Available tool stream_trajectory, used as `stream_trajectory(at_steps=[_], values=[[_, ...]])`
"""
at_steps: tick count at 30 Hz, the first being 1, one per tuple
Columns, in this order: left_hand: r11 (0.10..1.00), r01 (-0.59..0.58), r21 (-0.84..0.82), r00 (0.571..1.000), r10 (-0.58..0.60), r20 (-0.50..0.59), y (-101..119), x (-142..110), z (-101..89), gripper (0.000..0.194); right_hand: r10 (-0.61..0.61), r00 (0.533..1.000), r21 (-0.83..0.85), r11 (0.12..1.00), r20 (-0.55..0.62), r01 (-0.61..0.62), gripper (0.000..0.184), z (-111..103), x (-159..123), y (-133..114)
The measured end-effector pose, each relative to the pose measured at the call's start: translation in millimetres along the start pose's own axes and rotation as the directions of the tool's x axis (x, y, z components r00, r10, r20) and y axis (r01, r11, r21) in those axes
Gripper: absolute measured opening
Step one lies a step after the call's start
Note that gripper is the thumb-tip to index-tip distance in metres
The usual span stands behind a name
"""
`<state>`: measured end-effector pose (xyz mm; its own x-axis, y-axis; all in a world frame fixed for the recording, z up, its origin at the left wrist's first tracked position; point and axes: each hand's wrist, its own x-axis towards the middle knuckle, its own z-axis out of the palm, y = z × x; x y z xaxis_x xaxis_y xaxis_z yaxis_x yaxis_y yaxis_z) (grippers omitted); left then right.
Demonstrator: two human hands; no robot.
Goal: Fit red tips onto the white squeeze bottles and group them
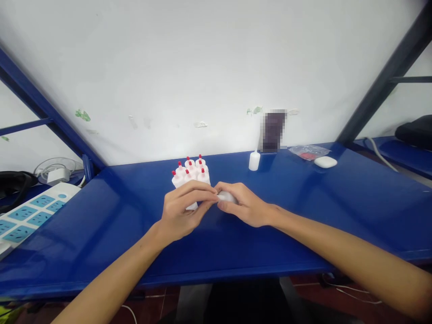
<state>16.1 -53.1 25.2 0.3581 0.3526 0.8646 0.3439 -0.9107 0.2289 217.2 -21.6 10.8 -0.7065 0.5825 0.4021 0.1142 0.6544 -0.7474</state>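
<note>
A small white squeeze bottle [227,196] lies tilted in my right hand [248,204], whose fingers and thumb are wrapped round its body. My left hand [185,209] pinches the narrow tip of that bottle; whether a cap is between those fingertips is hidden. Behind my left hand stands a tight cluster of white bottles with red caps [191,168], partly covered by the hand. Farther right, a single white bottle [254,160] stands upright with a pale nozzle and no red cap on it.
A clear plastic bag [308,153] with red pieces inside lies at the back right, beside a white rounded case [326,162]. A blurred-out dark object [272,130] leans on the wall. A power strip [32,213] lies on the left of the blue table [286,243].
</note>
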Motion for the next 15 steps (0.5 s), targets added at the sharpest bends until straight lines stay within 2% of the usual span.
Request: stream_trajectory(at_steps=[2,4,7,10,15], values=[[1.000,-0.021,-0.012,1.000,0.021,0.016,0.5,-2.9,4.0,0.023,-0.024,1.000,0.017,1.000,0.003,0.024,0.019,-0.1,-0.8,0.3],[0.999,-0.047,-0.011,0.998,0.048,0.027,0.4,-4.7,5.3,0.024,-0.036,0.999,0.041,0.999,0.011,0.035,0.026,-1.3,-1.2,0.0],[0.995,-0.099,0.003,0.994,0.099,0.049,0.7,-6.9,7.0,0.026,-0.004,0.998,0.067,0.998,0.056,0.001,0.039,-2.6,-0.3,-0.3],[0.987,-0.161,0.007,0.983,0.160,0.091,0.9,-9.7,10.2,0.030,0.021,0.998,0.021,1.000,0.057,-0.022,0.048,-1.9,1.3,0.2],[0.979,-0.204,0.017,0.974,0.201,0.109,-1.7,-13.1,14.3,0.031,0.051,0.997,-0.038,0.998,0.055,-0.049,0.047,-0.4,1.9,-0.8]])
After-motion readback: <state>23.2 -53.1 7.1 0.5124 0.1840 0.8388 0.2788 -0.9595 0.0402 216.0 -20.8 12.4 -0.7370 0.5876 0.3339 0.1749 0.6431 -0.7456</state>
